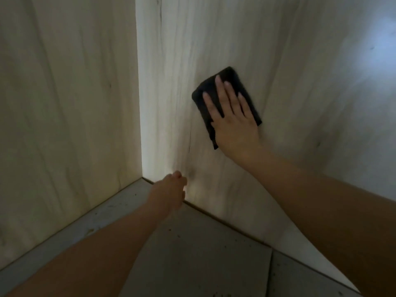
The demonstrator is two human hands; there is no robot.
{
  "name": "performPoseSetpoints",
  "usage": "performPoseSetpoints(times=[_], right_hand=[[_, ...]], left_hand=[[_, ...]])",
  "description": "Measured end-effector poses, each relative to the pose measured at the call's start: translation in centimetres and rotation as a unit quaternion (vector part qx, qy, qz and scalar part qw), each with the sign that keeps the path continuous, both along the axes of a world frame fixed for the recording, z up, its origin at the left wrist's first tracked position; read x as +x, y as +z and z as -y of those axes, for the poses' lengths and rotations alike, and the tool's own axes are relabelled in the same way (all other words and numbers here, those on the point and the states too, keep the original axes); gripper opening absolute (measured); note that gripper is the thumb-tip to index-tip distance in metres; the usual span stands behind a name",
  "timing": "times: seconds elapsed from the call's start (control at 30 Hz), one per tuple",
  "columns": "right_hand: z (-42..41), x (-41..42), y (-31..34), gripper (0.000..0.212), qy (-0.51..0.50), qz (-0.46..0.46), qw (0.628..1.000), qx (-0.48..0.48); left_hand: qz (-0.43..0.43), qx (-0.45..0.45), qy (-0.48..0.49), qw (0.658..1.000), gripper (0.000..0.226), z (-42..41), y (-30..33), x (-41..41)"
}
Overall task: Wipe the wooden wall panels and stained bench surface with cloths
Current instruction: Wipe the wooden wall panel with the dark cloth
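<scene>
Stage: the right wall panel [289, 61] is being wiped, judged mid-task; the bench surface [192, 249] appears not yet cleaned, specks being visible on it.
Cloth [227, 103]: dark, folded into a pad, laid flat on the right panel, near the lit corner.
Right hand [233, 116]: pressed on the cloth with straight, spread fingers.
Left hand [171, 189]: curled, low by the corner; whether anything is held cannot be told.
Left wall panel [64, 103]: pale grained wood; whether wiped cannot be told.
</scene>
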State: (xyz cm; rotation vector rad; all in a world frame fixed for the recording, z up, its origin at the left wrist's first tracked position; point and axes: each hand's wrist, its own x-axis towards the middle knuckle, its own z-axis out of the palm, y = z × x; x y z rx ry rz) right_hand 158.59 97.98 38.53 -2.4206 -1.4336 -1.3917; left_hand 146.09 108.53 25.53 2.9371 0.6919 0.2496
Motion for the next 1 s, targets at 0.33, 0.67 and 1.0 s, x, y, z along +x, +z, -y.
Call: performPoseSetpoints(times=[0.33, 0.67, 1.0], right_hand=[[11.4, 2.4, -1.0, 0.060, -0.060, 0.010, 0.989, 0.138], [14.7, 2.3, -4.3, 0.085, -0.028, 0.025, 0.999, 0.010], [14.6, 3.6, -10.9, 0.076, -0.041, 0.047, 0.990, -0.129]], left_hand=[[0.282, 0.051, -0.095, 0.953, 0.069, 2.8, 8.2, 2.6], [0.207, 0.083, -0.130, 0.966, 0.070, 4.3, 5.7, 1.3], [0.145, 0.039, -0.135, 0.979, 0.073, 5.3, 2.5, 2.5]])
